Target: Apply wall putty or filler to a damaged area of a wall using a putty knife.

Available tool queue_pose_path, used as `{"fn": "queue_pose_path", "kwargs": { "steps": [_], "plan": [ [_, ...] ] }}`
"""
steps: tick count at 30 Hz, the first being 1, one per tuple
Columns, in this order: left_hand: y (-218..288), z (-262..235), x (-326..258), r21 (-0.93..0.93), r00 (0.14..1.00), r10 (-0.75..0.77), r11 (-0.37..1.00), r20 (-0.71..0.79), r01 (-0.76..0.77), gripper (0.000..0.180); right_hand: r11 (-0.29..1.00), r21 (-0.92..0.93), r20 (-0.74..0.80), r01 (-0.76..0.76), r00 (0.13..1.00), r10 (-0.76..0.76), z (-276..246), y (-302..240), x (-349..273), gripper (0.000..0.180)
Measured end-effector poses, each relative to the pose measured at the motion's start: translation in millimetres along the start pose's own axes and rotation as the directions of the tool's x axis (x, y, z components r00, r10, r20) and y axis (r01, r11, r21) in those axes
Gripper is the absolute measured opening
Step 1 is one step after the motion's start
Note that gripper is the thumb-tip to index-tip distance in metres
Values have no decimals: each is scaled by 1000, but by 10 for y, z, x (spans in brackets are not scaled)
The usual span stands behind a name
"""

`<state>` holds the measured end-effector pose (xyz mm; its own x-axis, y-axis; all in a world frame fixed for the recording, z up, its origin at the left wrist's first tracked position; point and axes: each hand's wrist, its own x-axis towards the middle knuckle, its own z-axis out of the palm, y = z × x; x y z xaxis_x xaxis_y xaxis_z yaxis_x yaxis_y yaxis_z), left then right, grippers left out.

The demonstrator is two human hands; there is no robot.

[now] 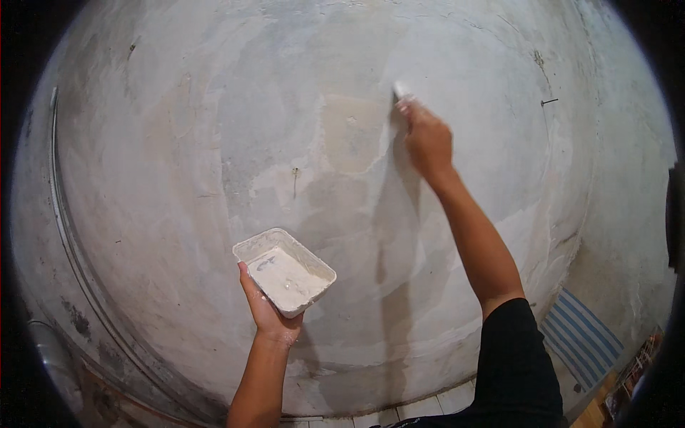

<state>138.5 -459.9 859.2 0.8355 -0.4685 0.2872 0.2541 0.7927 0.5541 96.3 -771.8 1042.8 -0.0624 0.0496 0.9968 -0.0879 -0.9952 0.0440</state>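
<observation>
My left hand (271, 317) supports a rectangular white tub (311, 261) from below, the thumb along its left side. Off-white putty (291, 279) covers the tub's floor, with a dark smear in it. Raised at upper right, my right hand (430, 143) is closed around a small putty knife (400, 89), whose handle is mostly hidden in the fingers. The blade is blurred and appears to be against the grey plastered wall (471, 85). Putty specks show on both hands. A beige patch (351, 132) on the wall lies left of the knife.
One nail (549, 102) sticks out of the wall at right, another (295, 172) above the tub. A metal conduit (56, 171) runs down the left side. A blue-striped cloth (581, 339) lies at lower right. Pale tiles (454, 399) line the wall's foot.
</observation>
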Motion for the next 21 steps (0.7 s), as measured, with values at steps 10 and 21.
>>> {"fn": "queue_pose_path", "kwargs": {
  "steps": [10,21],
  "plan": [
    [72,-235,127,9,999,-16,1000,29,16,76,958,161,510,236,811,-285,-19,-1010,-807,45],
    [30,-232,120,-2,1000,-14,1000,-16,14,78,939,63,208,338,916,-343,729,-935,-661,55]
  ]
}}
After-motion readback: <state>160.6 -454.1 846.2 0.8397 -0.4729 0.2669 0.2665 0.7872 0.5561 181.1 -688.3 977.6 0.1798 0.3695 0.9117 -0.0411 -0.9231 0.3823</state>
